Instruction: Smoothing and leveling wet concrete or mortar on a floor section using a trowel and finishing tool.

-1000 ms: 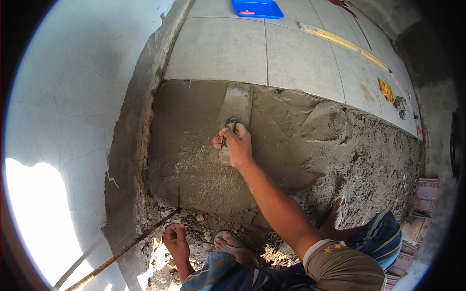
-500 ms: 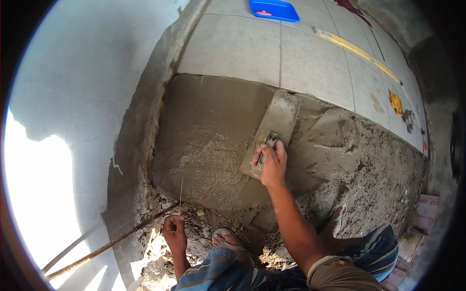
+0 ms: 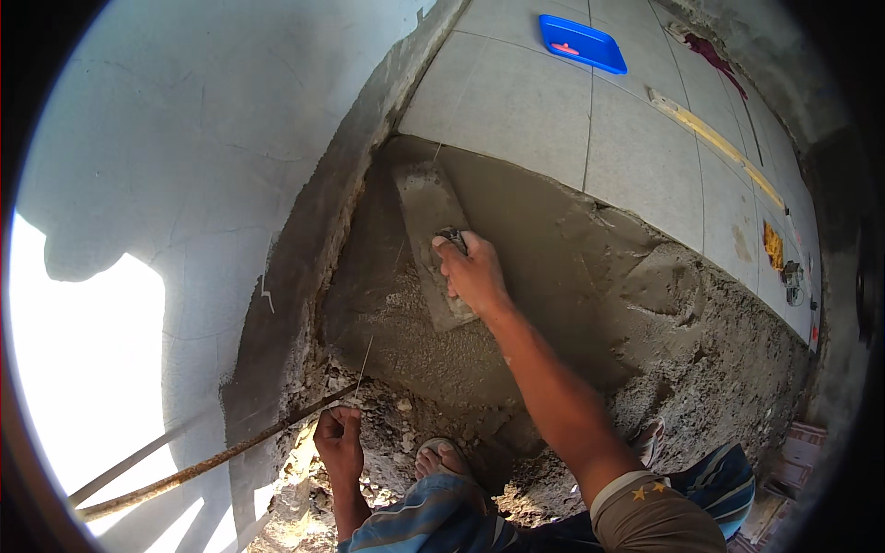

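Pale wall (image 3: pixel 203 138), bright sunlight patch (image 3: pixel 101 341), light grey floor tiles (image 3: pixel 516 101)

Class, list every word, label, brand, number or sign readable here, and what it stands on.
No words, brands or numbers are readable.
Brown sleeve: two yellow stars, no lettering visible.
Plastering trowel: no lettering visible.
Reddish stack at lower right: any print too small and blurred to read.

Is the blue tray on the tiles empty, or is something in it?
Not empty: a small pink object lies in the blue tray, toward its left end.
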{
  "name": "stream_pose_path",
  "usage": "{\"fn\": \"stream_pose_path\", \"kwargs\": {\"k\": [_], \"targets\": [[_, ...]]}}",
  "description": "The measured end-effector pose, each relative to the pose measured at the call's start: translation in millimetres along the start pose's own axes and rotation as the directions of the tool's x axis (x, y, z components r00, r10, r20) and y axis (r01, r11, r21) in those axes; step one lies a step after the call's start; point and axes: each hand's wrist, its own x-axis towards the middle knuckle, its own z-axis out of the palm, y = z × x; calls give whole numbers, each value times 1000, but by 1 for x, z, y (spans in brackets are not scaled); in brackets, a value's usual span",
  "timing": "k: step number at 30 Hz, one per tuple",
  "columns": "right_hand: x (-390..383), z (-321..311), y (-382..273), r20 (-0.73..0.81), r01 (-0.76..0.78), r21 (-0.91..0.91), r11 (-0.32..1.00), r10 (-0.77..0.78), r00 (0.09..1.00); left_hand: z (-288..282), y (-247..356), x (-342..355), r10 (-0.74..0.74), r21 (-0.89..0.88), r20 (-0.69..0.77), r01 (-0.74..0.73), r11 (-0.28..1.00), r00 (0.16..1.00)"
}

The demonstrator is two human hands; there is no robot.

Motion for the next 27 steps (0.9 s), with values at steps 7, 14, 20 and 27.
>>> {"fn": "stream_pose_path", "kwargs": {"k": [7, 14, 20, 27], "targets": [[55, -57, -59, 179, 157, -553, 819, -68, 982, -5, 6, -2, -38, -9, -17, 38, 999, 999], [117, -81, -113, 364, 122, -564, 817, 113, 925, 2, 6, -5, -77, -35, -7, 77, 996, 997], [147, -86, -119, 336, 133, -610, 781, 103, 936, 8, 7, -7, -90, -10, -13, 90, 996, 996], [155, -130, -136, 310, 128, -723, 679, 154, 938, 12, 7, -6, -109, 20, -24, 110, 994, 994]]}}
